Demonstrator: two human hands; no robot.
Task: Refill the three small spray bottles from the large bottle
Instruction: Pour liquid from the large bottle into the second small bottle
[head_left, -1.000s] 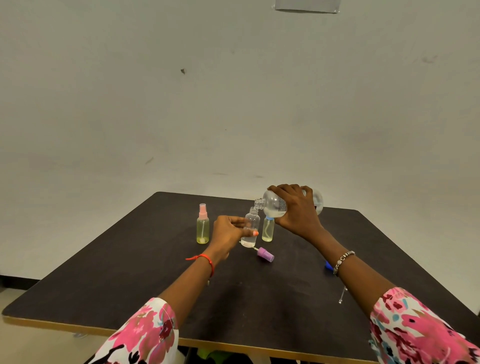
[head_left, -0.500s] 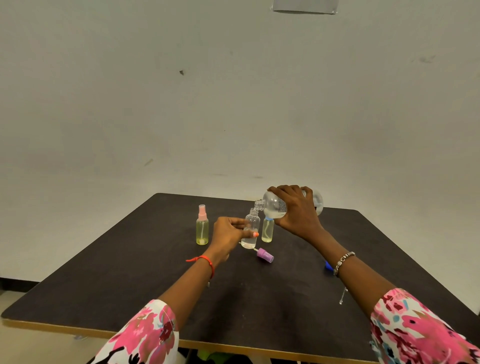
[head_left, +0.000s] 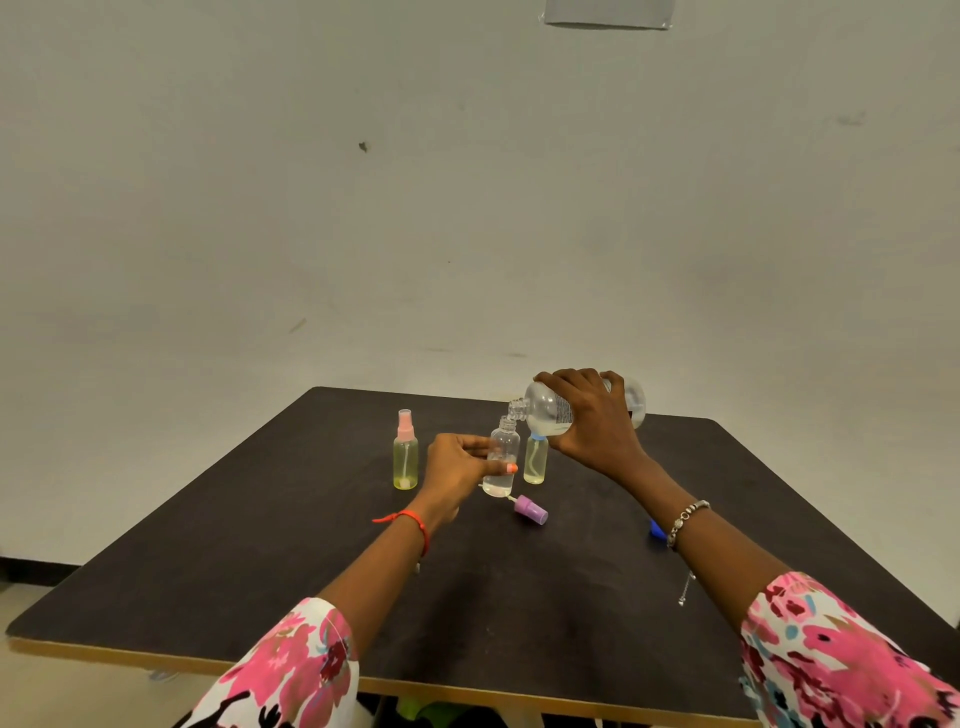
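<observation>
My right hand (head_left: 592, 421) grips the large clear bottle (head_left: 545, 410), tipped almost level with its open neck just above the mouth of a small uncapped clear bottle (head_left: 503, 457). My left hand (head_left: 460, 467) holds that small bottle upright on the dark table (head_left: 260, 545); a little clear liquid lies at its bottom. Its purple spray cap (head_left: 531, 510) lies on the table in front of it. A small yellowish bottle with a pink spray cap (head_left: 405, 457) stands to the left. Another yellowish bottle with a blue collar (head_left: 535, 460) stands under the large bottle, its top hidden.
A blue cap (head_left: 657, 529) peeks out from behind my right wrist. A thin dip tube or chain (head_left: 687, 590) lies near my right forearm. The table's light wooden front edge (head_left: 130, 657) runs close to me; a pale wall stands behind.
Almost nothing differs: both hands keep their hold and the large bottle stays tipped over the small clear one. The view has shifted slightly.
</observation>
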